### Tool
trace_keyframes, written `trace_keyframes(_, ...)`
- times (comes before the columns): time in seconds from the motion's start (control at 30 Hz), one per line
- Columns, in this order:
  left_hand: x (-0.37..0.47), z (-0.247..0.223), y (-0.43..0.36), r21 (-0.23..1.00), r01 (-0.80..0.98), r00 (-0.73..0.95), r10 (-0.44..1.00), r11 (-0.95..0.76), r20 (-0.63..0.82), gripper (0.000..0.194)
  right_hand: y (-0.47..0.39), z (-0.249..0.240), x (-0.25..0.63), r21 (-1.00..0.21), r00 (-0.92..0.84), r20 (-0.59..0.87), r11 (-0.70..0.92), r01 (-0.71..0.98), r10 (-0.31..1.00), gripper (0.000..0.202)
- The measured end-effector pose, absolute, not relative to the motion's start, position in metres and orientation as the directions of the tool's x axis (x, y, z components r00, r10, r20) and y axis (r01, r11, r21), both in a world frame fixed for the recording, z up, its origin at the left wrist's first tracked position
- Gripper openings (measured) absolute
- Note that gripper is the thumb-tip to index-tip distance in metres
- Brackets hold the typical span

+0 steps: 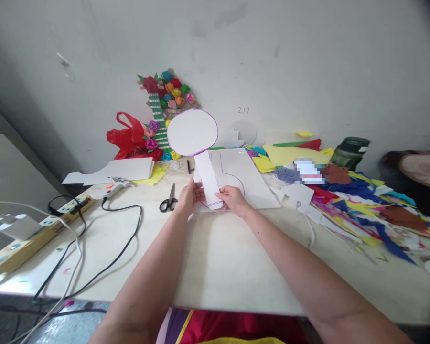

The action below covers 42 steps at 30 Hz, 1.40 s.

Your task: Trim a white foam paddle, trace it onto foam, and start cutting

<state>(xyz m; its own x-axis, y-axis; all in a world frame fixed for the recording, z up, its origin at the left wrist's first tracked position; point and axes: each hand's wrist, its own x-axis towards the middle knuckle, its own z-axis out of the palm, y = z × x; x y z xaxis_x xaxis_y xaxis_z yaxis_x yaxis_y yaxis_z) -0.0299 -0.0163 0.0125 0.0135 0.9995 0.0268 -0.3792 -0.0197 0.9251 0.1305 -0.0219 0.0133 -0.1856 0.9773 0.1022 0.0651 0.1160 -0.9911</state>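
A white paper or foam board cutout [192, 131], with an oval top, a straight stem and purple edge lines, stands upright between my hands. My right hand [233, 198] pinches the lower right edge of the stem between thumb and fingers. On the stem's left side, my left hand [189, 197] curls its fingers against the edge, partly behind it. Under and behind the cutout lies a white board [260, 186] with purple curved lines drawn on it. Black-handled scissors [169, 203] rest just left of my left hand.
A glue gun [116, 186], its dark cable and a power strip [53, 222] occupy the left. Paper flowers [172, 91] and a red bag [129, 136] stand by the wall. Coloured scraps [372, 210] and a dark bottle [349, 153] are at the right.
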Motion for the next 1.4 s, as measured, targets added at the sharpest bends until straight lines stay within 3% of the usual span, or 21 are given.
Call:
trace_keyframes(0.5,-0.031,0.008,-0.018,0.915,-0.399,0.065,0.993,-0.063,0.097,0.035,-0.019,0.003,0.127,-0.993,-0.196,0.11,0.116,0.021,0.974,0.024)
trace_keyframes(0.87,-0.035,0.008,-0.019,0.973,-0.171,-0.012,0.988,-0.156,0.156,0.033,-0.024,0.005,0.124,-0.993,-0.226,0.092,0.105,0.045,0.97,0.022)
trace_keyframes(1.1,-0.038,0.01,-0.021,0.969,-0.165,-0.046,0.983,-0.185,0.18,0.032,-0.028,0.008,0.126,-0.994,-0.295,0.087,0.103,0.04,0.952,0.026)
trace_keyframes(1.4,-0.038,0.01,-0.019,0.938,-0.28,-0.054,0.979,-0.205,0.198,0.03,-0.021,0.001,0.123,-0.995,-0.291,0.093,0.097,0.001,0.952,0.017)
